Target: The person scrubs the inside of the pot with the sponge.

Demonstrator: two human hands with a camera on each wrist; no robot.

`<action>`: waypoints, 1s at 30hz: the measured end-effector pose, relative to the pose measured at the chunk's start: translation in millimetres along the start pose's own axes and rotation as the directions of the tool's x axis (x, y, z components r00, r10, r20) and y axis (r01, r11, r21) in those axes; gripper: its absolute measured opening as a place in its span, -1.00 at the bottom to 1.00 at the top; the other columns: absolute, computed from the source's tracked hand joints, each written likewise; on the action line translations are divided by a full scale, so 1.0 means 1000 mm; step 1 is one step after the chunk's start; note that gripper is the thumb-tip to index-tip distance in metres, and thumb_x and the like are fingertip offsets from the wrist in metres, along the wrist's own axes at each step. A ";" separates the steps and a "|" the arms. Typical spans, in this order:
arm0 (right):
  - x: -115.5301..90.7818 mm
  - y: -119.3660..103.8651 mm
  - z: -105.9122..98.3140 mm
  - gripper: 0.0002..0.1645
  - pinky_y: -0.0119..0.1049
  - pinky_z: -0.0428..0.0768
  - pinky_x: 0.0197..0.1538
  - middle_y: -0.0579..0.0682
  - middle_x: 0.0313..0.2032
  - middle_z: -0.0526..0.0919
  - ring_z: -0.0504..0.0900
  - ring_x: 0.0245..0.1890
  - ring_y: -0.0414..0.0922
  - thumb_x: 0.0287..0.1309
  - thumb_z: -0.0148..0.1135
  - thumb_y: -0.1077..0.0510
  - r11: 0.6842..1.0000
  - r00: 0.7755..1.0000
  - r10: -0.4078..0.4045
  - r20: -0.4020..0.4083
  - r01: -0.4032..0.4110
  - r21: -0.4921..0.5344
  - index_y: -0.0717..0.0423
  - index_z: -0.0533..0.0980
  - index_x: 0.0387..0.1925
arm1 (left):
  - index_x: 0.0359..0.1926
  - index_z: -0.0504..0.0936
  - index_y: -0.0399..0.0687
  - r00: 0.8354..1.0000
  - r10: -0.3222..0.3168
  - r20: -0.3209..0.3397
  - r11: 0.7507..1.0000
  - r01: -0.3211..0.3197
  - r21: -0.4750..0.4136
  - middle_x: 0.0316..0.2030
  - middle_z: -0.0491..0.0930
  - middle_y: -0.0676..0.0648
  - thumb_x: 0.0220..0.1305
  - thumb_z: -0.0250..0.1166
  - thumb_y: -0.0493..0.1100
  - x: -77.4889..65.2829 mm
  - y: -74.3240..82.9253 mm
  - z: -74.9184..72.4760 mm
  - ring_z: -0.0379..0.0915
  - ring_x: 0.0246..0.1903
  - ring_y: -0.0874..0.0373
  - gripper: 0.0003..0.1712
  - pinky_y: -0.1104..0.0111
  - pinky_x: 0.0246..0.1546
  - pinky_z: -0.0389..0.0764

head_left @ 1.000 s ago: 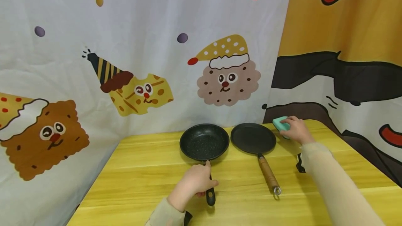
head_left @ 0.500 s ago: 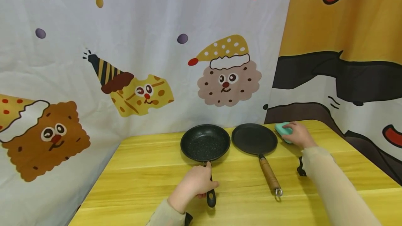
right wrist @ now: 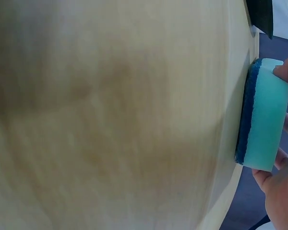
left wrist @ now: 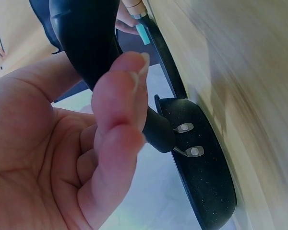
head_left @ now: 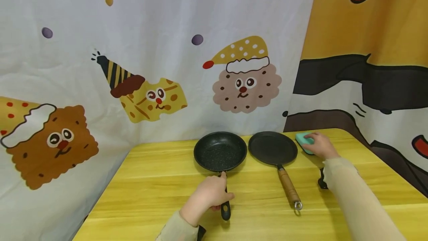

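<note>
A black speckled frying pan [head_left: 220, 153] rests on the table, its handle [head_left: 226, 211] toward the front. My left hand [head_left: 207, 194] holds this handle, index finger lying along it near the bowl. In the left wrist view, curled fingers [left wrist: 115, 163] wrap the black handle [left wrist: 84, 38] from below. At the back right, my right hand [head_left: 322, 146] grips a mint-green sponge [head_left: 302, 139]. Its dark blue scouring layer [right wrist: 248, 112] faces the tabletop, right at the surface. Thumb and fingers hold the sponge's green body [right wrist: 268, 120] at opposite ends.
A flat black crepe pan [head_left: 272, 147] lies between the frying pan and sponge, its wooden handle [head_left: 289, 187] angled toward the front right. The yellow wood-grain table [head_left: 150, 181] backs onto a cartoon-printed curtain [head_left: 160, 21].
My right hand has brought the sponge slightly rightward and down, levelling it from a tilt at the table's back right. The left hand and both pans keep their places; the head view shifts a little.
</note>
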State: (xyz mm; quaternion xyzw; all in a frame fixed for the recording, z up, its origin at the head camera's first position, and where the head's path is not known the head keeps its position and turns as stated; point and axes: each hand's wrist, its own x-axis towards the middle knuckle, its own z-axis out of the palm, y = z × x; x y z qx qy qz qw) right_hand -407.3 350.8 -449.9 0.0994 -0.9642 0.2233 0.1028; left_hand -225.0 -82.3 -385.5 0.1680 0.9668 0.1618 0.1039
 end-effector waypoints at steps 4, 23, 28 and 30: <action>-0.001 0.003 0.001 -0.37 0.34 0.33 0.08 0.57 0.14 0.31 0.33 0.07 0.51 0.22 0.22 -0.03 1.000 1.000 0.021 0.020 -0.021 -0.014 0.40 0.46 0.12 | 0.37 0.21 -0.46 1.000 0.007 -0.006 1.000 -0.007 0.007 -0.92 0.40 0.08 0.26 0.31 0.06 0.001 0.001 0.001 0.34 -0.95 0.26 -0.11 0.45 -0.79 0.42; -0.003 0.002 -0.005 -0.33 0.34 0.33 0.09 0.51 0.21 0.28 0.35 0.11 0.46 0.28 0.14 -0.10 0.997 1.000 0.021 0.014 -0.019 -0.078 0.34 0.43 0.20 | 0.33 0.30 -0.45 0.997 0.051 -0.056 0.999 -0.051 0.001 -0.85 0.46 0.03 0.21 0.34 0.09 0.007 -0.003 -0.001 0.42 -0.83 0.19 -0.12 0.39 -0.55 0.53; 0.007 -0.017 -0.015 -0.34 0.36 0.26 0.14 0.48 0.24 0.23 0.27 0.17 0.46 0.30 0.15 -0.05 0.998 0.999 -0.029 0.013 0.030 -0.052 0.36 0.41 0.22 | 0.28 0.42 -0.36 0.988 0.074 -0.133 0.997 -0.070 0.036 -0.18 0.68 -0.25 0.24 0.32 0.09 0.009 -0.024 -0.030 0.64 -0.25 -0.07 -0.24 0.13 -0.17 0.62; 0.014 -0.027 -0.017 -0.35 0.37 0.23 0.16 0.46 0.26 0.22 0.23 0.20 0.45 0.30 0.15 -0.05 0.999 0.999 -0.044 0.019 0.044 -0.032 0.34 0.41 0.24 | 0.27 0.44 -0.32 0.987 0.057 -0.152 0.998 -0.050 0.046 0.07 0.57 -0.28 0.29 0.28 0.09 0.011 -0.037 -0.047 0.55 -0.01 -0.14 -0.29 0.06 0.01 0.53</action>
